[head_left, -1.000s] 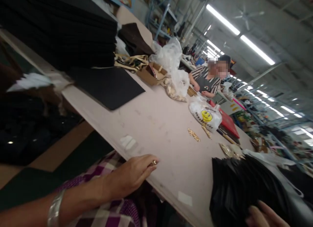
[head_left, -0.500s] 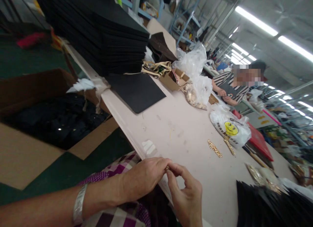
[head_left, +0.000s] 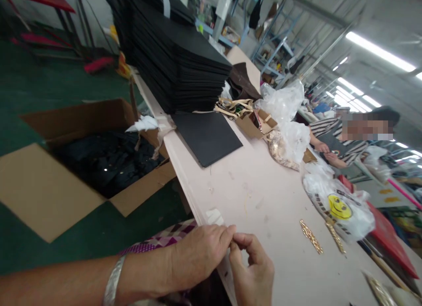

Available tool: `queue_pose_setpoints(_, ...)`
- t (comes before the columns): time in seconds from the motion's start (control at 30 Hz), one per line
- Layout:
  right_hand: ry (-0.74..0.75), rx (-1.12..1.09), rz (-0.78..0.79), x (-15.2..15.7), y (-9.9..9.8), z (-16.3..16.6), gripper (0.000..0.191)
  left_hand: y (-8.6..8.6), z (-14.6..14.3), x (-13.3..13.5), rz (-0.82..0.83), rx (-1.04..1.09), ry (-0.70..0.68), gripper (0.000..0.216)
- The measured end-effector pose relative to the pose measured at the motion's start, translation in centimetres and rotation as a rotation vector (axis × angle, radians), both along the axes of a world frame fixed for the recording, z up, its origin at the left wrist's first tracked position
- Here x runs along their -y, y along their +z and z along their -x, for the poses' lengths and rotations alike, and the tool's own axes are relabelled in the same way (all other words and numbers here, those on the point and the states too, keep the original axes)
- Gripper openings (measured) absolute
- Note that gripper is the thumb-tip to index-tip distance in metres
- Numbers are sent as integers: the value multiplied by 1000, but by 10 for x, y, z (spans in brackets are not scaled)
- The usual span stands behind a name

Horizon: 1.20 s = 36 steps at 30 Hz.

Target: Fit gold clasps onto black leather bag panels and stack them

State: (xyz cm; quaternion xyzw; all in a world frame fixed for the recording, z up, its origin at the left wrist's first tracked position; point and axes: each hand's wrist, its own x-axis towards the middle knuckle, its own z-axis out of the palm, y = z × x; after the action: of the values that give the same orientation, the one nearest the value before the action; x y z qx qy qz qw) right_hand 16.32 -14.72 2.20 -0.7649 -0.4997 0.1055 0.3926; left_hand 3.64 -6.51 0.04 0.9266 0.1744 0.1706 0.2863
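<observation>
- Right hand (head_left: 253, 271) has come off the black pile at lower right and now meets the left hand (head_left: 198, 257) fingertip to fingertip at the table edge (head_left: 184, 174).
- Small gold piece formerly at the left fingertips is now hidden.
- Open cardboard box (head_left: 42, 191) has come fully into sight.

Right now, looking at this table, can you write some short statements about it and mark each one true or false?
1. The left hand and right hand meet at the fingertips over the table edge. True.
2. The bracelet is on the right wrist. False: it is on the left wrist.
3. The smiley bag lies on the table. True.
4. The box on the floor is shut. False: its flaps are open and dark things lie inside.
5. One black sheet lies flat beside the tall stack. True.
</observation>
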Motion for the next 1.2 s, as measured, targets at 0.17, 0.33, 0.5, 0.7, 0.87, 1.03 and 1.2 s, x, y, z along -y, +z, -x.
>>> queue_pose_setpoints(0.17,90,-111,-17,-32,-5,3,18,5,9,-20,161,66,70,33)
queue_pose_setpoints(0.33,302,-307,64,-78,-4,6,25,0,27,-45,368,318,242,23)
queue_pose_setpoints(0.5,342,-291,29,-150,-8,5,31,-7,48,-68,845,549,508,30)
queue_pose_setpoints(0.7,376,241,-89,-251,-15,-1,28,-24,65,-83,1131,678,713,37)
queue_pose_setpoints(0.87,504,403,-17,-271,-16,2,16,-40,77,-85,1113,723,852,38)
queue_pose_setpoints(1.03,651,462,81,-207,-18,6,18,-37,83,-81,1127,753,924,46)
queue_pose_setpoints(1.2,819,199,287,-126,-8,11,21,-31,79,-70,1244,836,832,44)
